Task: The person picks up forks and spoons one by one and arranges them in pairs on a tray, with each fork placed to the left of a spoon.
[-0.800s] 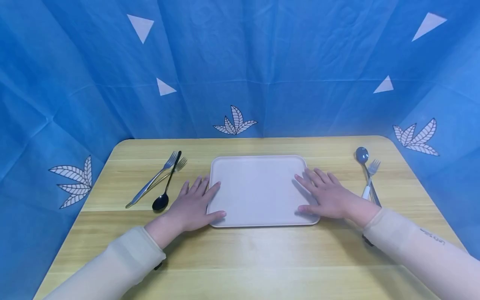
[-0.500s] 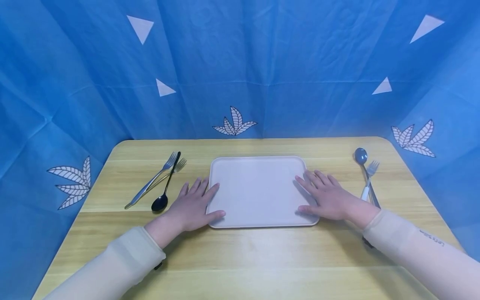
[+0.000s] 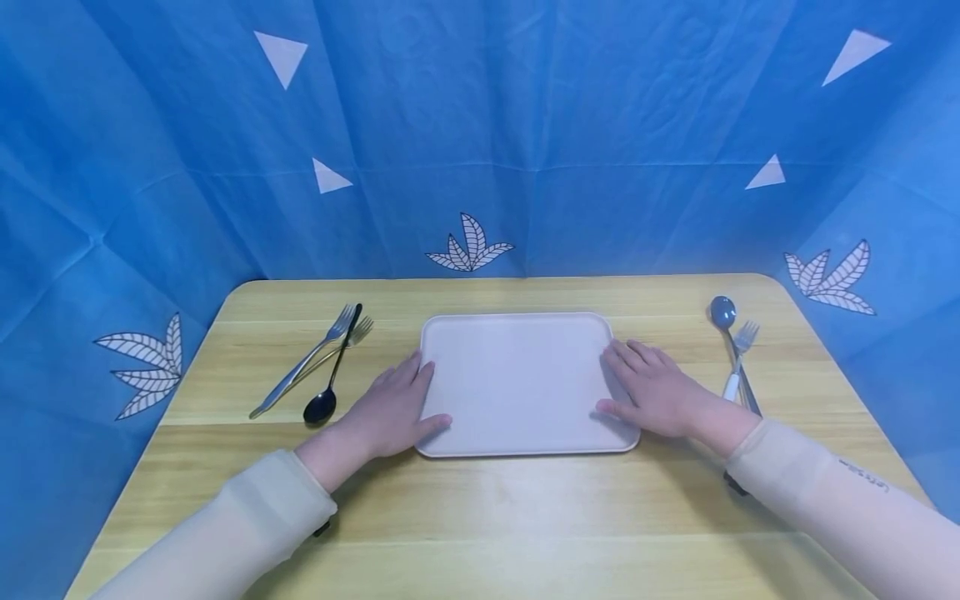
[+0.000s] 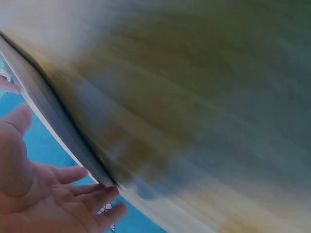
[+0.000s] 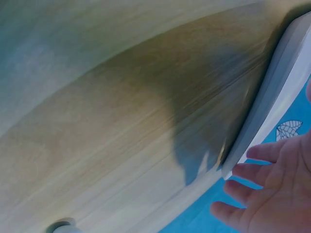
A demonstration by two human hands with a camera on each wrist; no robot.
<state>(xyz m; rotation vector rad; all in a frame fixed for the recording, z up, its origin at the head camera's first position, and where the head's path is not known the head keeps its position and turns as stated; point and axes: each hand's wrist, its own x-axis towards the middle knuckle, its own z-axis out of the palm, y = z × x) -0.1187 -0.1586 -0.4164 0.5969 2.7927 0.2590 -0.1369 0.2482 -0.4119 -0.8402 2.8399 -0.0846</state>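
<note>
A pale rectangular tray [image 3: 517,383] lies flat in the middle of a wooden table [image 3: 495,508]. My left hand [image 3: 393,408] lies against the tray's left edge, fingers straight and together along the side and thumb resting on the near left corner. My right hand [image 3: 652,387] mirrors it at the right edge, thumb on the near right corner. The left wrist view shows my left hand [image 4: 43,194] with its palm next to the tray's rim [image 4: 48,111], fingers extended. The right wrist view shows my right hand [image 5: 272,194] with straight fingers beside the tray's rim [image 5: 277,102].
Two silver forks [image 3: 315,354] and a black spoon [image 3: 330,379] lie left of the tray. A silver spoon [image 3: 723,312] and a white-handled fork [image 3: 738,358] lie to the right, close to my right wrist. Blue cloth [image 3: 480,125] walls the table on three sides.
The fingers of both hands, spread before, have drawn together and slid in against the tray's side edges. The tray and the cutlery have not moved.
</note>
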